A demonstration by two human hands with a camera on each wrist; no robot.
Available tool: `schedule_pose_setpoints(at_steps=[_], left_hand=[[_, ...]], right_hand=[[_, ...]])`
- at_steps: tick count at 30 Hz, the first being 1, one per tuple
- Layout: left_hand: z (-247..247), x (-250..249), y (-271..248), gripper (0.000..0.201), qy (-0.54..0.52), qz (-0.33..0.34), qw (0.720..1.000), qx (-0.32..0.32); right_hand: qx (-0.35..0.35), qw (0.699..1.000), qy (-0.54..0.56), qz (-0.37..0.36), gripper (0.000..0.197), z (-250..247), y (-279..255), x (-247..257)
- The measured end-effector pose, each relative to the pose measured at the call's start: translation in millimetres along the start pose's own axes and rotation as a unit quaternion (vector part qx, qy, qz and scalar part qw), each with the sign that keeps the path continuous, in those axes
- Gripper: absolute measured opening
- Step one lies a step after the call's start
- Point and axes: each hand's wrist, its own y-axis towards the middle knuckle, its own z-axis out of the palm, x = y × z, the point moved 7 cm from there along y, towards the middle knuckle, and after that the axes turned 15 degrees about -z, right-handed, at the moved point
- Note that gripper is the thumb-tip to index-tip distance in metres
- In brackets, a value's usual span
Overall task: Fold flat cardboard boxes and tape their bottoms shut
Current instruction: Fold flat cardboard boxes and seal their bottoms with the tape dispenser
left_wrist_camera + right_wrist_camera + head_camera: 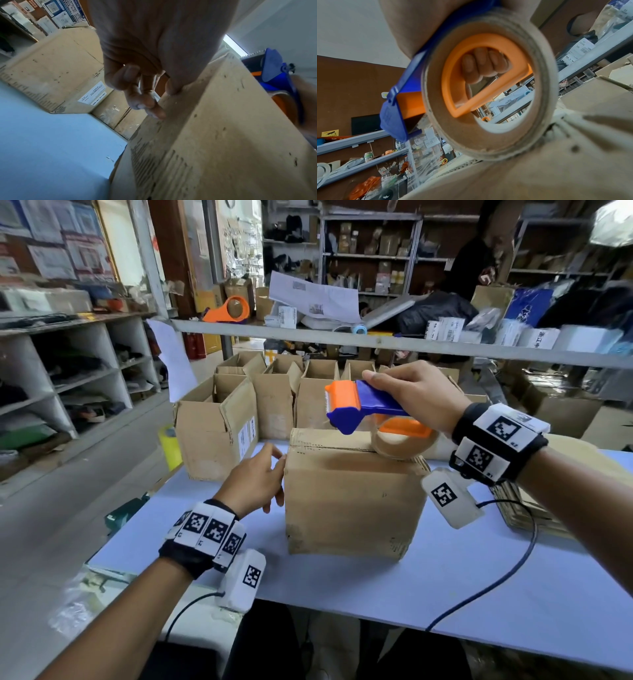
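A folded cardboard box (pixel 352 498) stands on the pale blue table (pixel 513 594), closed flaps upward. My left hand (pixel 274 474) rests against its upper left corner; in the left wrist view the thumb (pixel 173 89) presses on the box (pixel 214 135) edge and loosely bent fingers (pixel 154 112) touch its side. My right hand (pixel 411 395) grips a blue and orange tape dispenser (pixel 363 405) over the box top. Its tape roll (pixel 400 445) touches the top's far right edge. In the right wrist view my fingers (pixel 484 63) curl round the orange handle inside the roll (pixel 544 94).
Several open cardboard boxes (pixel 219 426) stand in a row behind the one in hand. A stack of flat cardboard (pixel 527 508) lies to the right. A grey shelf rail (pixel 376 340) crosses above, with another orange dispenser (pixel 229 309) on it. Wrist cables (pixel 496 577) trail over the table.
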Motion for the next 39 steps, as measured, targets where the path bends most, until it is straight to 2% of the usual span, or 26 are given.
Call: schedule_pose_setpoints(at_steps=[3,5,7,9,12,18,26,31,39], left_hand=[[-13,0,1,0.032,-0.02,-0.001,0.999,-0.04],[-33,-1,5,0.038,-0.167,-0.025,0.984,-0.057],[-36,-13,8,0.025,-0.285,-0.054,0.957,-0.014],[-21,-34,7,0.024,-0.243,-0.04,0.969,0.022],[-2,-50,6,0.039,-0.174,-0.021,0.985,-0.003],[-8,-45,13,0.04,-0.169,-0.016,0.985,-0.016],[-6,-45,15,0.035,-0.17,-0.008,0.985,-0.025],[-5,-44,17,0.033,-0.175,-0.012,0.984,-0.023],[-4,-45,17,0.031,-0.167,-0.014,0.985,-0.029]], right_hand=[[0.0,1.0,-0.007,0.0,0.058,0,0,0],[-0.001,1.0,-0.009,0.003,0.055,1,0,-1],[-0.004,1.0,-0.013,0.003,0.055,0,0,-2],[-0.002,1.0,-0.022,0.002,0.058,0,2,-2],[0.014,0.998,-0.063,-0.009,0.061,0,5,2],[0.066,0.984,-0.16,-0.031,0.058,-4,13,4],[0.123,0.976,-0.177,-0.043,0.054,-4,12,2],[0.131,0.972,-0.187,-0.05,0.058,-7,10,0],[0.152,0.972,-0.171,-0.046,0.054,-13,6,-2]])
